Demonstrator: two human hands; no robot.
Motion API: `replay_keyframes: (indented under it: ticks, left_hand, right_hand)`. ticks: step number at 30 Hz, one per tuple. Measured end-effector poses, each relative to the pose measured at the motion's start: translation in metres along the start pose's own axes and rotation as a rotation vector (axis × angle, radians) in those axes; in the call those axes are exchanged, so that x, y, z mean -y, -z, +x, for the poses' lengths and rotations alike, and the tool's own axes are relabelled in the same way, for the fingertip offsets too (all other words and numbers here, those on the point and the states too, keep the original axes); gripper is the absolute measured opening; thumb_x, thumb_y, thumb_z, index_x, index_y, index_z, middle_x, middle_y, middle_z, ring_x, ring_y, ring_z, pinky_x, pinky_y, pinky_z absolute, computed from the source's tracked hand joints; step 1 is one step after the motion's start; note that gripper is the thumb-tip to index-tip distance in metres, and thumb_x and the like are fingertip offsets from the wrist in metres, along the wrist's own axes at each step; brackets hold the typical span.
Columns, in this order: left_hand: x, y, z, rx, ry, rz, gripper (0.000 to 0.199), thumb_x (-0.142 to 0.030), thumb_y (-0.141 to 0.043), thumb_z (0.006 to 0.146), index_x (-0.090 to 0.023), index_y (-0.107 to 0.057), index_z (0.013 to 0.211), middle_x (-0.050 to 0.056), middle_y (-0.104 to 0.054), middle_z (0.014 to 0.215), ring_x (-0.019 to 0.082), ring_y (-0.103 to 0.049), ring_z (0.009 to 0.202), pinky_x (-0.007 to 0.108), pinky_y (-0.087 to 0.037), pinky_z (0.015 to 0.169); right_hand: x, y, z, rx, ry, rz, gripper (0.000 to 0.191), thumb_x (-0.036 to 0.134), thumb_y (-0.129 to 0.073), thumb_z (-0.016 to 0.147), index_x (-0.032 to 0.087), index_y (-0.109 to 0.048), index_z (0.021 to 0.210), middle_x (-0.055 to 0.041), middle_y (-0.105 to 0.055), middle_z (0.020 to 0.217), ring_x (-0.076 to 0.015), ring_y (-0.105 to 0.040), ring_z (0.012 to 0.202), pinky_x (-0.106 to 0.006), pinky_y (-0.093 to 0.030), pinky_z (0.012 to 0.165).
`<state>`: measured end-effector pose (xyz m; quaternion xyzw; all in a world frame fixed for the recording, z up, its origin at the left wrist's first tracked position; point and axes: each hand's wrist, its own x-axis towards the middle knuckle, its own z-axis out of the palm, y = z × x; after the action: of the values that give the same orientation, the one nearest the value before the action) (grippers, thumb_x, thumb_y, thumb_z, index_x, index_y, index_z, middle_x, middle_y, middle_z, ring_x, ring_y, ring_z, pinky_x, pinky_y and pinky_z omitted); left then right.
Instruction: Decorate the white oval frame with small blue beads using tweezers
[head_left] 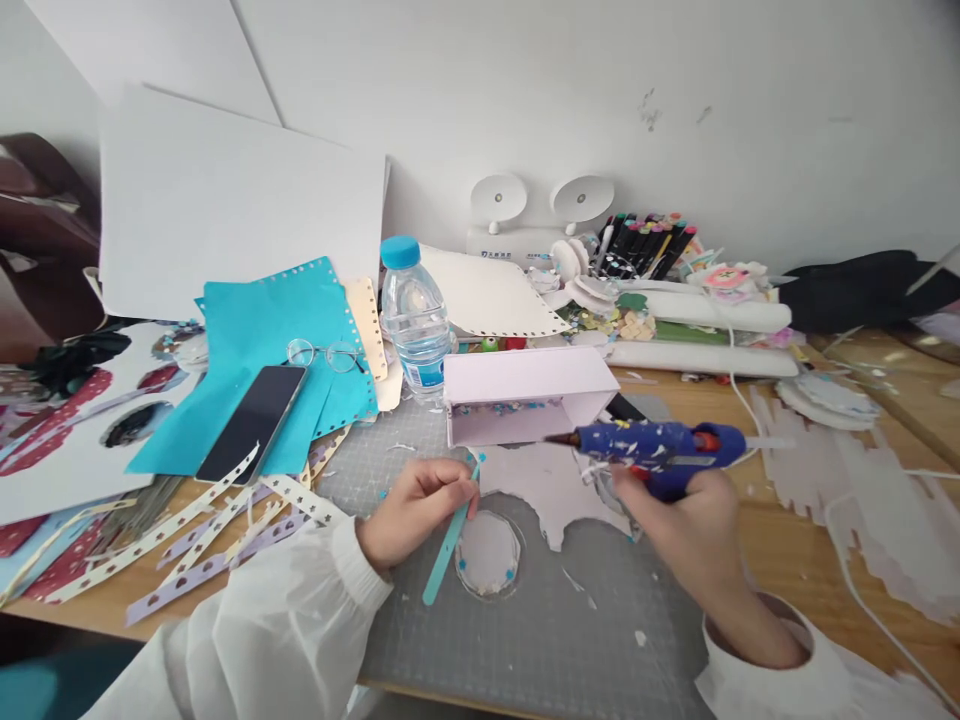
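Note:
Between the thumb and fingers of my left hand [424, 505] is a narrow turquoise strip [444, 555], its lower end slanting toward me. Just right of the strip, a round white disc [488, 552] with small blue pieces at its edge lies on the grey cutting mat [540, 630]. My right hand [694, 540] is wrapped around a blue glue gun [660, 450], whose dark nozzle points left. Under and behind the nozzle lies a cut white sheet [540, 485] with curved notches. A pale open box [525, 385] on its side stands behind it, blue bits inside.
A water bottle [416, 320] stands upright behind my left hand. Left are turquoise paper [255, 320], a phone [255, 420], glasses [322, 353] and punched strips [225, 545]. At the back are markers [649, 245] and white rolls [697, 355]. A white cable [855, 570] runs along the right.

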<state>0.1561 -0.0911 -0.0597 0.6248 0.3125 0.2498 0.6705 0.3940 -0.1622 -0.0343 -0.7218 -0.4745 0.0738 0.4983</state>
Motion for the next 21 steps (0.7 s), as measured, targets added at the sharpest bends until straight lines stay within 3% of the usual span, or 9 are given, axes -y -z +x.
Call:
replay_keyframes:
  ticks: [4, 14, 21]
  left_hand:
    - [-0.006, -0.003, -0.002, 0.061, -0.004, 0.029, 0.043, -0.045, -0.057, 0.085, -0.014, -0.057, 0.056, -0.004, -0.039, 0.049, 0.008, -0.032, 0.047, 0.025, -0.024, 0.048]
    - [-0.007, -0.004, -0.006, 0.14, -0.033, 0.089, 0.039, -0.035, -0.052, 0.089, -0.014, -0.057, 0.057, 0.001, -0.048, 0.056, 0.011, -0.043, 0.056, 0.025, -0.033, 0.056]
    - [-0.007, -0.006, -0.006, 0.13, -0.057, 0.144, 0.036, -0.028, -0.051, 0.089, -0.015, -0.055, 0.055, 0.001, -0.05, 0.056, 0.012, -0.044, 0.058, 0.026, -0.034, 0.058]
  right_hand:
    - [-0.008, -0.009, -0.012, 0.031, 0.054, 0.029, 0.004, 0.027, -0.057, 0.06, 0.023, -0.057, 0.061, 0.0057, -0.046, 0.041, -0.0146, -0.048, 0.038, -0.025, -0.043, 0.039]
    - [-0.009, -0.007, -0.015, 0.186, 0.184, 0.056, 0.008, 0.017, -0.055, 0.064, 0.024, -0.053, 0.067, 0.0037, -0.055, 0.052, -0.0167, -0.057, 0.049, -0.025, -0.043, 0.043]
    - [-0.013, -0.009, -0.017, 0.196, 0.226, 0.049, 0.011, 0.014, -0.056, 0.064, 0.024, -0.053, 0.068, 0.0032, -0.058, 0.058, -0.0163, -0.058, 0.051, -0.025, -0.047, 0.047]
